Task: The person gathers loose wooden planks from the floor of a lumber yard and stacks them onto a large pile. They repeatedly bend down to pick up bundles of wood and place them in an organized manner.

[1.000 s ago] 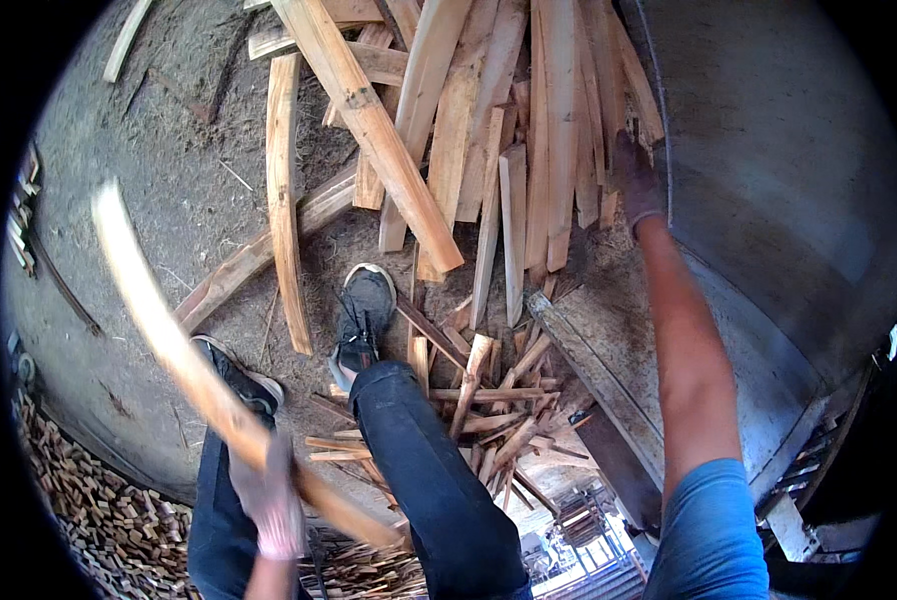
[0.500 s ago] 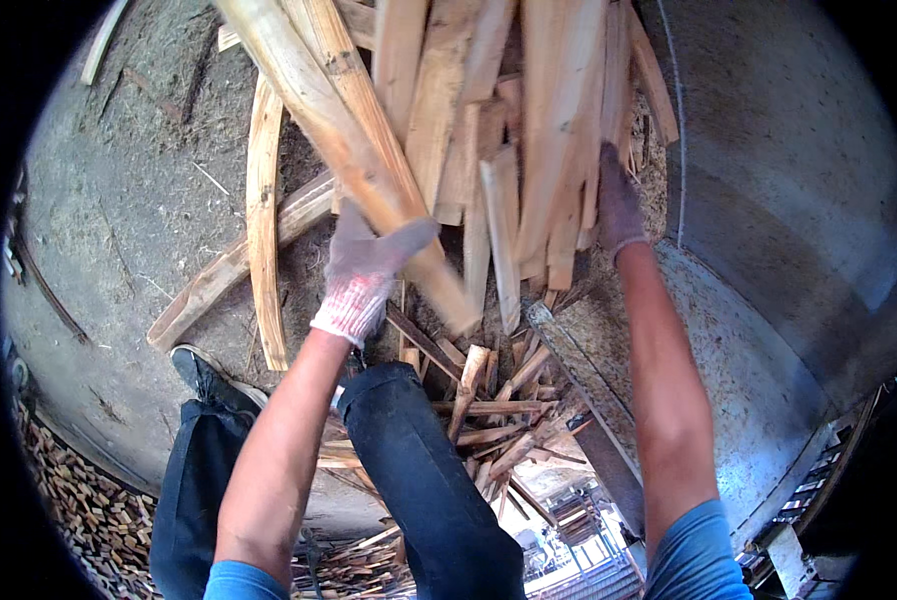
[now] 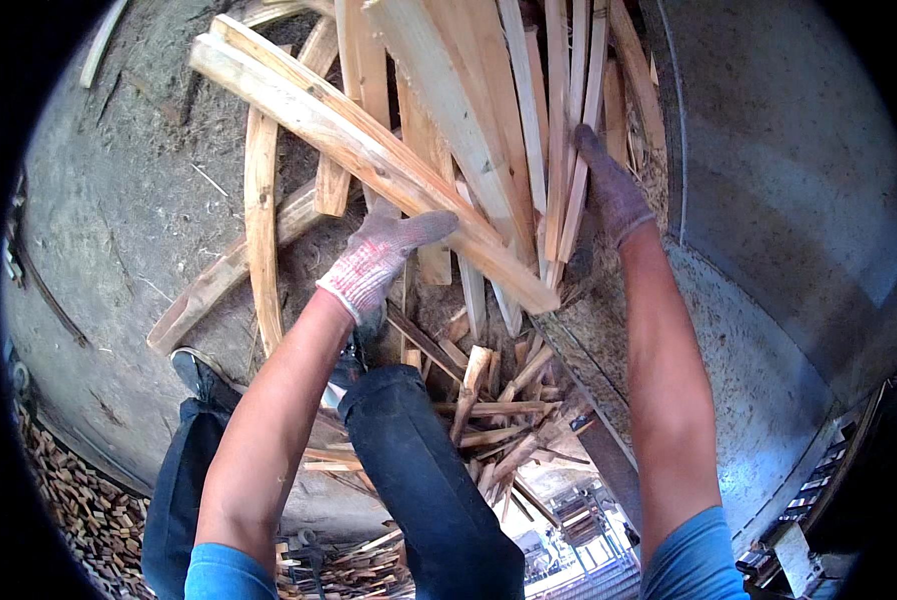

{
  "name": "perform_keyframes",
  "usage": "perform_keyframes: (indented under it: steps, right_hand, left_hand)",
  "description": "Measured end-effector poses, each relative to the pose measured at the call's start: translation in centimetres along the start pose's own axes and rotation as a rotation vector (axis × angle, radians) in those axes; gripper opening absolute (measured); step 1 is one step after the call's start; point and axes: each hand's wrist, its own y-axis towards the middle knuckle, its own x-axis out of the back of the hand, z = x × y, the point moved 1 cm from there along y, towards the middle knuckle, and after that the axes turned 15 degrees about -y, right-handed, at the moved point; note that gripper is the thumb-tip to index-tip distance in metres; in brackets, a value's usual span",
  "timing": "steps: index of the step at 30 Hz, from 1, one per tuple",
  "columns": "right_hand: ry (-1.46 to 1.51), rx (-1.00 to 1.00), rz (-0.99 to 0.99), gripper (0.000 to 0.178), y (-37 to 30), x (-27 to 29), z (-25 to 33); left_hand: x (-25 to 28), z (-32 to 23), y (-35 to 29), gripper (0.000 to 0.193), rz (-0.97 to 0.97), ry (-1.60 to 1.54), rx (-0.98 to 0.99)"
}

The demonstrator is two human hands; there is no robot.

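My left hand (image 3: 394, 243), in a stained whitish work glove, is closed around a long wooden slat (image 3: 369, 145). Its thumb lies over the top face; the other fingers are hidden underneath. The slat slants from upper left to lower right, with a second slat along its upper edge. My right hand (image 3: 617, 190), in a darker-looking glove, grips the right side of a loose bunch of wooden slats (image 3: 579, 130), several of them turned on edge. Part of its fingers is hidden by the wood. A broad pale slat (image 3: 459, 110) leans between the two hands.
A curved slat (image 3: 263, 220) crosses a thicker wooden piece (image 3: 209, 280) on the dusty ground at left. Short wood scraps (image 3: 474, 385) lie in a heap by my leg (image 3: 409, 450). A large metal sheet (image 3: 779, 200) rises at right. Stacked wood pieces (image 3: 59, 490) fill the lower left.
The slat in my left hand has swung flatter, its lower end moving right. My right hand has shifted slightly left, and the slats beside it have tipped onto their edges and spread.
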Motion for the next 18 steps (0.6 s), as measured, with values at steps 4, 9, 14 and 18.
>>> perform_keyframes:
  steps: [4, 9, 14, 18]
  right_hand:
    - [-0.154, 0.041, 0.113, 0.095, -0.1, 0.3, -0.7]
    - [-0.491, 0.090, 0.232, 0.098, -5.4, -0.4, 1.6]
    - [-0.269, 0.158, 0.255, 0.093, -10.5, -4.4, 3.7]
    - [-0.191, 0.301, 0.296, 0.055, -13.4, -5.2, 0.0]
  left_hand:
    - [-0.4, 1.3, -0.7, 0.062, -0.026, -0.125, 0.041]
    - [-0.2, 2.2, -4.5, 0.060, 0.080, -0.336, 0.038]
    - [0.8, 0.0, -8.3, 0.058, 0.021, -0.460, 0.070]
    - [0.7, -2.7, -11.6, 0.038, -0.066, -0.540, 0.042]
